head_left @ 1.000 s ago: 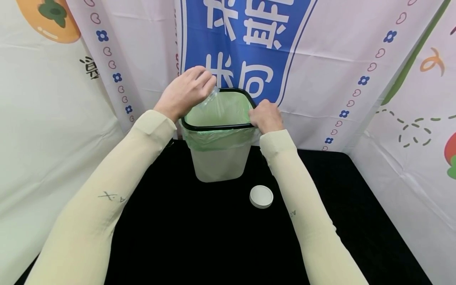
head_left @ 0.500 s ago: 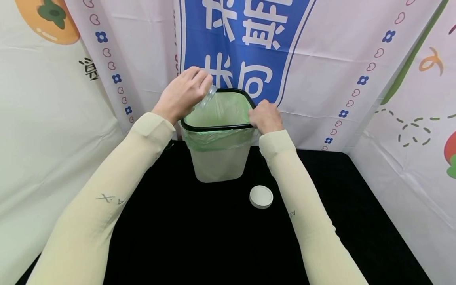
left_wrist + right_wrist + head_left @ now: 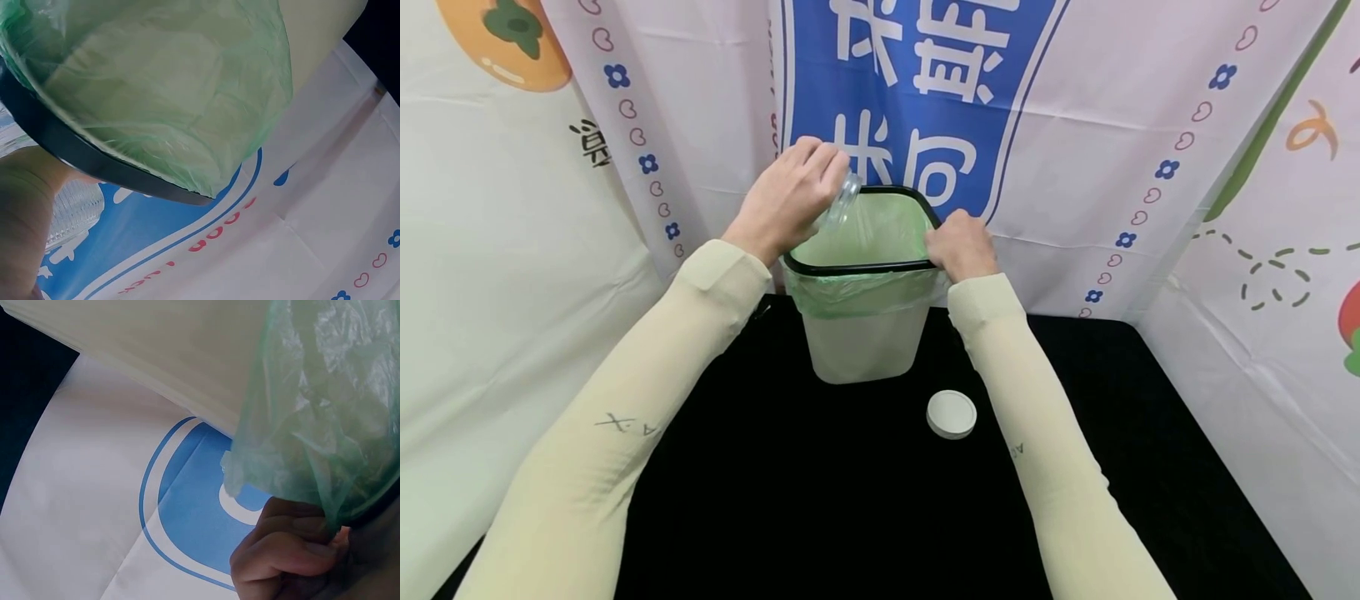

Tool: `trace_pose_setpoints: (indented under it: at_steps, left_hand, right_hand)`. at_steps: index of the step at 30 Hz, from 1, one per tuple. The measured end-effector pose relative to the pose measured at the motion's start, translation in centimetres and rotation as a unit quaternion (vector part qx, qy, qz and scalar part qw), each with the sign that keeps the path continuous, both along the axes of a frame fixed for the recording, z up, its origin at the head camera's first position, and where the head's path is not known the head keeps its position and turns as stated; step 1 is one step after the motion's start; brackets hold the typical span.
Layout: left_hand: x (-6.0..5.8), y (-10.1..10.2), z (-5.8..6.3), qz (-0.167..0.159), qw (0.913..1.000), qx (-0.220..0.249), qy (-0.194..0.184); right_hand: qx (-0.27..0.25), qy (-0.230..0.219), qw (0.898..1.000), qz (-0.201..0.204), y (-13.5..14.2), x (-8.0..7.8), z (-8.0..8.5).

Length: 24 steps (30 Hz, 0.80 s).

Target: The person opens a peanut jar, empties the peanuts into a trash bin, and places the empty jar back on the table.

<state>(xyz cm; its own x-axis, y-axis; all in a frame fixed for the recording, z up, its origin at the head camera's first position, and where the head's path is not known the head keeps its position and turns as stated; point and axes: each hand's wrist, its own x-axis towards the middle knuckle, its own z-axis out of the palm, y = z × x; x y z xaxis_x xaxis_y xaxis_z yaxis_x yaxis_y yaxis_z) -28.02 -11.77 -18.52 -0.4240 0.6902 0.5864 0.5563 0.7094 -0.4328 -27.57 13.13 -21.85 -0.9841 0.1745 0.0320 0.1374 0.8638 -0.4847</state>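
Observation:
A pale trash can [image 3: 865, 346] with a black rim [image 3: 857, 269] stands on the black table, lined with a green bag [image 3: 850, 296] folded over its edge. My left hand [image 3: 793, 196] grips a clear ribbed jar [image 3: 846, 198], tilted at the left side of the can's opening. Much of the jar is hidden by the hand, and its contents cannot be made out. In the left wrist view the jar [image 3: 78, 209] shows behind the rim. With curled fingers my right hand [image 3: 961, 246] holds the can's right rim, pinching the bag's edge [image 3: 334, 509].
A round white lid [image 3: 951, 414] lies on the black tabletop [image 3: 820, 483], in front of the can and beside my right forearm. Printed cloth walls [image 3: 1075, 125] enclose the table at the back and sides, with the back one close behind the can.
My left hand has turned slightly, so more of the clear jar shows beyond its fingers. My right hand, the can and the lid keep their places.

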Motion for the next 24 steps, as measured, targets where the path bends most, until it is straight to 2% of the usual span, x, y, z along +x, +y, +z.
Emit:
trace_pose_setpoints:
  at_steps: [16, 24]
  left_hand:
    - [0.6, -0.7, -0.2, 0.005, 0.9972, 0.065, -0.037]
    - [1.1, -1.0, -0.3, 0.002, 0.9887, 0.129, -0.077]
  right_hand:
    - [0.004, 0.009, 1.000, 0.000, 0.0, -0.1, -0.1]
    - [0.004, 0.007, 1.000, 0.001, 0.0, 0.1, 0.0]
